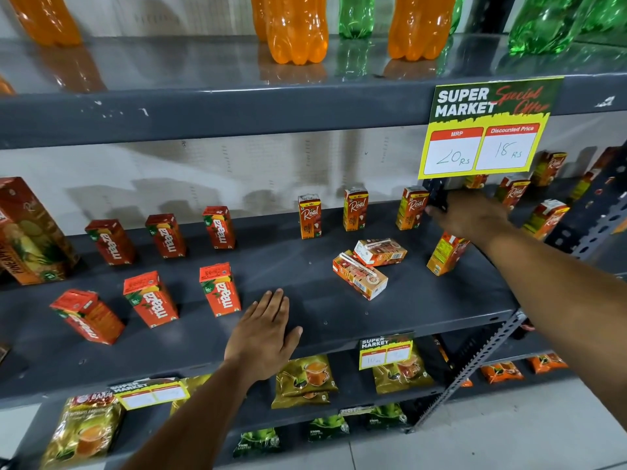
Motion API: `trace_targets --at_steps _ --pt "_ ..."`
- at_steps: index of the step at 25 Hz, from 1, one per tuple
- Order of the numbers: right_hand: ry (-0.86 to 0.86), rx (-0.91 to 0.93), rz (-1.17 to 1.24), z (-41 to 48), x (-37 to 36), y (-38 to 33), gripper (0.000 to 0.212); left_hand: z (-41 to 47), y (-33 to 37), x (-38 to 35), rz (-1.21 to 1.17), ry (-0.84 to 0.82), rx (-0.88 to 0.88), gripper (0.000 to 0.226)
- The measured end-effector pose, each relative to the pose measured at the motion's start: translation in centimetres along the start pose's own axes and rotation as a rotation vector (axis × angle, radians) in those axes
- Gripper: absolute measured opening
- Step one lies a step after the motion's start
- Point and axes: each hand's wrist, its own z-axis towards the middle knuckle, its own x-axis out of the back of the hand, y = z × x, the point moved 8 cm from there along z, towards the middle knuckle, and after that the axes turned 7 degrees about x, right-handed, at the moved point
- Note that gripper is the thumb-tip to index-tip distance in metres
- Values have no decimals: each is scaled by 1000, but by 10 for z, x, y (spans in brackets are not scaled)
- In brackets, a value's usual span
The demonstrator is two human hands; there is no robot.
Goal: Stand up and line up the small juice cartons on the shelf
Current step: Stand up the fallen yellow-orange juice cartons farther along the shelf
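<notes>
Small juice cartons stand on the dark grey shelf (315, 310). Three orange Real cartons (355, 209) stand upright in a back row. Two more cartons (360, 275) lie flat near the middle right, one touching the other. Another carton (447, 253) leans tilted under my right forearm. My right hand (471, 215) reaches to the back right, its fingertips against the side of the rightmost upright Real carton (411, 208). My left hand (264, 330) rests flat and empty on the shelf's front edge. Red Maaza cartons (220, 289) stand in two rows at left; the front-left one (86, 315) is tipped over.
A large pineapple carton (30, 232) stands at far left. A yellow price sign (488, 127) hangs from the upper shelf, which holds orange and green bottles (297, 28). More Real cartons (546, 217) sit beyond a slotted post (475, 361). Tea packets (305, 378) fill the lower shelves.
</notes>
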Motion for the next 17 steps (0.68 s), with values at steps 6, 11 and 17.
trace_targets --at_steps 6,11,17 --pt "-392 637 133 -30 -36 -122 62 0 0 -1 -16 1 -4 94" --pt "-442 699 72 -30 -54 -151 61 0 -2 -2 -26 -5 0 92" --pt "-212 350 175 -7 -20 -119 55 2 -4 -4 -13 -5 -7 90"
